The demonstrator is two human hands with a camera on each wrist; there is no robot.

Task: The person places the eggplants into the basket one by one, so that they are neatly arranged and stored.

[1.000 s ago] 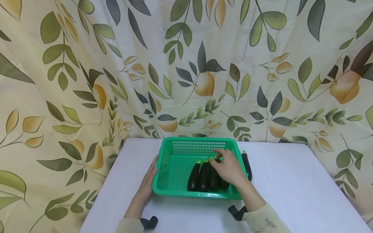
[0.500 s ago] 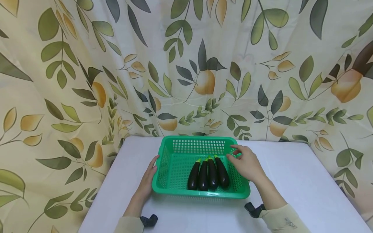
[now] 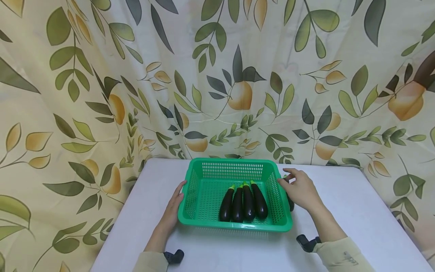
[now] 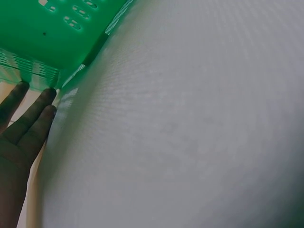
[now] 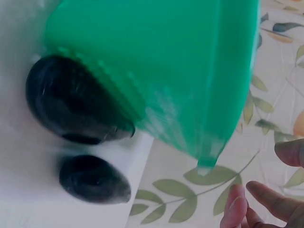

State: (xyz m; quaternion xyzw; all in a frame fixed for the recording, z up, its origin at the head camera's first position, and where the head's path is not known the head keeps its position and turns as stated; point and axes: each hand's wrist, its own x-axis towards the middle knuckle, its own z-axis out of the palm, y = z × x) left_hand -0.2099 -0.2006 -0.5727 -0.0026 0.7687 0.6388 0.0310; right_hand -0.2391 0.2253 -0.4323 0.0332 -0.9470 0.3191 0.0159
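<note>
As seen from the head camera, a green basket (image 3: 234, 225) is standing on the white surface (image 3: 353, 215). Four eggplants (image 3: 248, 205) are lying inside it, toward five o'clock, their stem ends pointing roughly to twelve. The left hand (image 3: 172, 206) is resting extended fingers against the basket's nine o'clock wall. The right hand (image 3: 300, 190) is hovering just outside at three o'clock, thumb and fingers parted, gripping nothing. Beneath it, what appear to be two loose eggplants (image 5: 78, 102), blurred in the right wrist view, are lying beside the wall.
</note>
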